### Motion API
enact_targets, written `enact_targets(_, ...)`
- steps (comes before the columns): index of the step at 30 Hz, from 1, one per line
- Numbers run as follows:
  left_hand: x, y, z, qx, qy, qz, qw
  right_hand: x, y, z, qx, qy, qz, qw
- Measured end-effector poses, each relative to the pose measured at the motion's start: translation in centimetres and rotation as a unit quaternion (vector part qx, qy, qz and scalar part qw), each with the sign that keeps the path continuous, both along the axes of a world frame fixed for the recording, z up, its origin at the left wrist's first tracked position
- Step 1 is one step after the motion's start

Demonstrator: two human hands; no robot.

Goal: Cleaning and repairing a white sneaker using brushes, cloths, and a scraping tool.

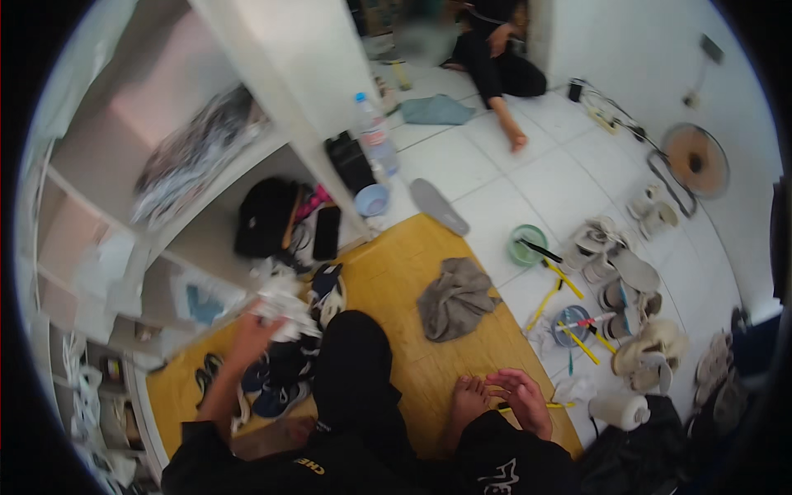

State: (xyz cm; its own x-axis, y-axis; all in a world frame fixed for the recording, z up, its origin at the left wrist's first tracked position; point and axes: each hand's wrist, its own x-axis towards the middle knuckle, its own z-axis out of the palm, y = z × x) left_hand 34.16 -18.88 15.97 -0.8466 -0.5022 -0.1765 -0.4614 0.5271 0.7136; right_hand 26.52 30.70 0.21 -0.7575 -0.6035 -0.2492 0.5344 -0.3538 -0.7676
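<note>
My left hand (pixel 252 337) reaches out to the left, its fingers closed on a crumpled white wad (pixel 285 305); whether it is paper or thin plastic I cannot tell. Beneath and beside that wad lie dark shoes (pixel 280 398) and a navy and white shoe (pixel 328 290). On the right, my right hand (pixel 525 401) rests by my bare foot (pixel 469 404), fingers loosely curved and apart, with nothing seen in them. A yellow-handled brush (pixel 559 405) lies partly hidden behind this hand. Ahead of it, a grey-brown cloth (pixel 455 300) is bunched on the wooden board (pixel 396 272).
White shelves (pixel 289 107) stand at left, holding a black cap (pixel 266 216). Right of the board are a green bowl (pixel 521 247), a blue bowl (pixel 569 315), several yellow brushes (pixel 577 342), shoes (pixel 594 239) and a white bottle (pixel 620 410). Another person (pixel 495 66) sits at the far side.
</note>
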Motion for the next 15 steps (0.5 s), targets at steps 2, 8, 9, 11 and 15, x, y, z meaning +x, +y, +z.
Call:
enact_targets(2,9.2,-5.2,3.5,-0.020,0.141,0.189,0.971,-1.1,-1.2,0.7,-0.174,0.059,0.036,0.982)
enact_targets(8,28.2,-1.3,18.6,-0.317,0.232,0.340,0.855,-1.3,-6.5,-4.2,-0.482,0.051,0.312,0.817)
enact_targets(9,29.3,1.2,19.9,-0.326,0.218,0.413,0.822,0.0,-8.3,-5.9,-0.493,0.017,0.358,0.793)
enact_targets(11,36.0,5.4,21.4,-0.304,0.219,0.486,0.789,3.5,-10.9,-11.2,-0.514,-0.042,0.429,0.741)
enact_targets(15,45.5,13.7,19.5,-0.105,0.333,0.514,0.784,5.3,-10.3,-21.4,-0.533,-0.118,0.510,0.665)
